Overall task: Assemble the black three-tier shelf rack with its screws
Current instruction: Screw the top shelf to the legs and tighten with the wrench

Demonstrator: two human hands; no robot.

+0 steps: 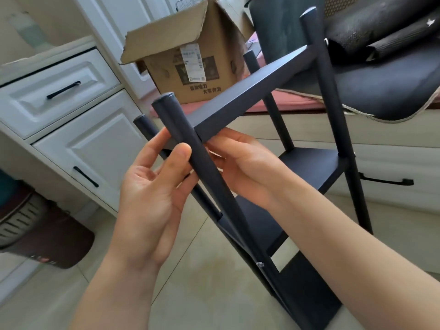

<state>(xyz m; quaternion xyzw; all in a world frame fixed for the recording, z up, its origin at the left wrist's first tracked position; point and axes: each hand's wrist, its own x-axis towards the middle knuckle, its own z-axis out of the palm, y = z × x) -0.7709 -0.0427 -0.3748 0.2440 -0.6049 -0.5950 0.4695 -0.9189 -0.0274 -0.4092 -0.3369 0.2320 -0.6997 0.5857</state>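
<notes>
Roughly: rack (250, 96) tilted over the tile floor (202, 277), three tiers visible. Left hand (152, 194) pinches the near post (204, 167) just below the top shelf corner. Right hand (240, 160) sits behind that post, fingertips hidden (grip can't be confirmed). One screw (259, 264) shows low on the post; rack's foot is cut off.

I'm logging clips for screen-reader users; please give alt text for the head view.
Two bare hands work at the near corner of a black metal three-tier shelf rack: the left hand grips the round front post, and the right hand reaches under the top shelf. An open cardboard box and white cabinet drawers stand behind.
</notes>
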